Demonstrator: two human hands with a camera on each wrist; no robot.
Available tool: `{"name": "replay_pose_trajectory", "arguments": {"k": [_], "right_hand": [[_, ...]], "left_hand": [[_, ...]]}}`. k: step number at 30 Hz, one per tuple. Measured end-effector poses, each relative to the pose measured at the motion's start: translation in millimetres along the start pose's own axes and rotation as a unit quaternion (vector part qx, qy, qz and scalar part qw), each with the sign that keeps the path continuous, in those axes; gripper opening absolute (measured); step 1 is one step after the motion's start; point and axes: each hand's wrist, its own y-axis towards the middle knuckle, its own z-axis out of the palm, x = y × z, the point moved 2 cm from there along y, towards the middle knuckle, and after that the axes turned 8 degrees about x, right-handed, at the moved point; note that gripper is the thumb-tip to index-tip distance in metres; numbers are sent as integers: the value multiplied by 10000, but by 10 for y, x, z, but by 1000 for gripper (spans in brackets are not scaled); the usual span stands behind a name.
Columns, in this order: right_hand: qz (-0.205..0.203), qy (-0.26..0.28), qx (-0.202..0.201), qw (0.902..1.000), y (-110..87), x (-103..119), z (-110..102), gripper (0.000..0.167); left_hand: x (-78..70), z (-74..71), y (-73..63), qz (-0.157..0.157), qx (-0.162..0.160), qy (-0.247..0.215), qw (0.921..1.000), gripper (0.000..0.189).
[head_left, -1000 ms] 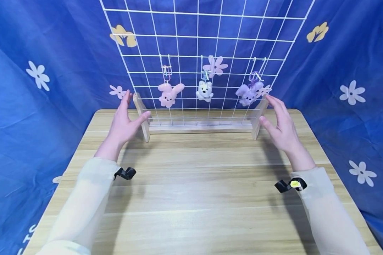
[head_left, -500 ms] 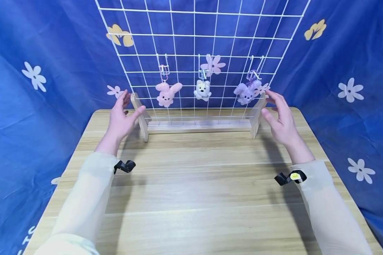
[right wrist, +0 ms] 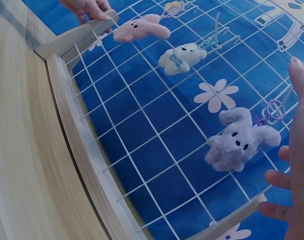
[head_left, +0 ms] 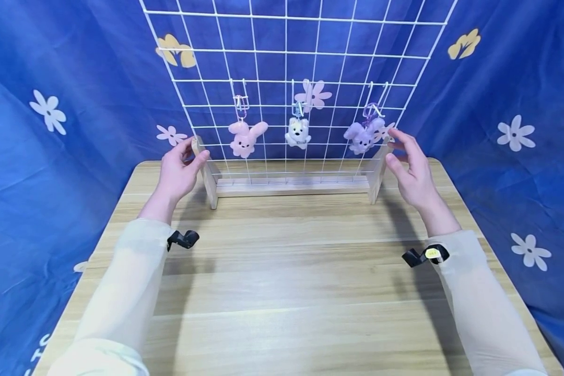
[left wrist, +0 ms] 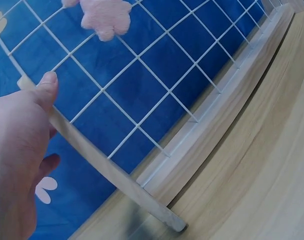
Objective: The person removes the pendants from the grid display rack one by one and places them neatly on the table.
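A white wire grid rack stands upright in a wooden base. From its hooks hang a pink plush bunny keychain, a white plush bear keychain and a purple plush bunny keychain. My left hand grips the rack's left wooden side piece, thumb in front and fingers on the outer side. At the opposite end, my right hand is beside the right wooden side piece. Its fingertips are at the top of that piece, and the thumb stands apart in the right wrist view.
The rack stands toward the back of a light wood-grain table. Behind it and at both sides hangs a blue cloth with printed flowers. A black wrist mount is on the left sleeve, another black mount on the right.
My left hand has closed in on the left side piece, its thumb and fingers coming around it. My right fingers have bent slightly near the right side piece. The view has shifted a little.
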Motion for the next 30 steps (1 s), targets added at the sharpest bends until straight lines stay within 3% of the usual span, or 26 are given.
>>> {"name": "replay_pose_trajectory", "arguments": {"k": [13, 30], "right_hand": [[-39, 108, -33, 9999, 35, -22, -5, 50], [115, 188, -73, 9997, 57, -23, 23, 47]], "left_hand": [[-14, 27, 17, 50, -189, -175, 9997, 49], [-33, 8, -11, -325, -305, -810, 9957, 53]]}}
